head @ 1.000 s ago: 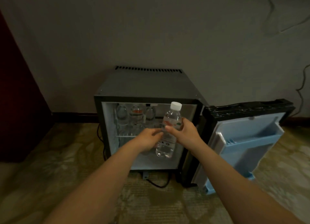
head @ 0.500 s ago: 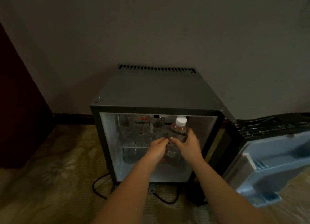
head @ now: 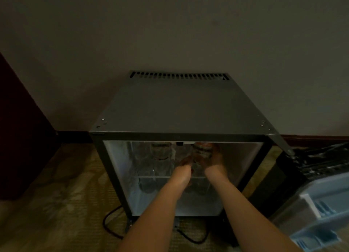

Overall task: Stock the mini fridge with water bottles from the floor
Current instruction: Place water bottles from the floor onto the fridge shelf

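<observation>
Both hands are deep in the mini fridge (head: 179, 108). The right hand (head: 214, 158) grips the upright water bottle (head: 201, 151) above the shelf (head: 151, 176). The left hand (head: 186, 163) touches its lower side, its curl too dark to tell. Half a second ago the bottle stood at the opening; now its cap is hidden.

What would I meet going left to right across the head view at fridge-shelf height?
Dark red panel → stocked bottles → left hand → held water bottle → right hand → open fridge door.
</observation>
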The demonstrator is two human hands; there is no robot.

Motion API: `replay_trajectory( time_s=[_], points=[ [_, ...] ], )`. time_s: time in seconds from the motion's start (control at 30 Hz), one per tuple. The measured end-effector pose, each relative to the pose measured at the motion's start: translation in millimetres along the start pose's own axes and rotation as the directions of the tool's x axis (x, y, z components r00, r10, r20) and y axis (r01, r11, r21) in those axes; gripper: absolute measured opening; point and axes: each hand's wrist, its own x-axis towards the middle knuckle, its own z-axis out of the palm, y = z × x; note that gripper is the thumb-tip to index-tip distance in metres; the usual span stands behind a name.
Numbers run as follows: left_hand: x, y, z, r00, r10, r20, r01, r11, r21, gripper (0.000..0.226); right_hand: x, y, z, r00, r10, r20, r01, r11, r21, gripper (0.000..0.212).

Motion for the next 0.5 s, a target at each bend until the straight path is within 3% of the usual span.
replay_trajectory(
  time_s=[0.1, 0.27, 0.37, 0.43, 0.5],
  points=[
    [5.2, 6.8, 1.1, 0.999, -0.029, -0.035, 0.030, 0.999, 0.035, 0.034, 6.3, 1.1, 4.8, 1.000, 0.000, 0.021, 0.000, 1.000, -0.009, 0.051],
    [6.5, 1.5, -2.5, 0.997, 0.080, 0.006, -0.080, 0.986, 0.146, 0.037, 10.9, -3.7, 4.3, 0.997, 0.034, 0.066, -0.034, 0.999, 0.002, 0.050],
    [4.2, -0.7, -4.3, 0.987, 0.156, 0.027, -0.155, 0.919, 0.362, 0.036, 9.4, -4.6, 0.9, 0.991, 0.043, 0.123, -0.025, 0.989, -0.147, 0.059],
    [-0.2, -1.2, -7.2, 0.982, 0.181, 0.048, -0.184, 0.882, 0.433, 0.035, 7.4, -2.1, -1.3, 0.988, 0.052, 0.147, -0.011, 0.963, -0.270, 0.067],
    [-8.7, -1.6, -12.2, 0.976, 0.210, 0.058, -0.212, 0.860, 0.465, 0.035, 3.5, 1.3, -7.4, 0.985, 0.097, 0.142, -0.045, 0.944, -0.328, 0.061]
  ],
)
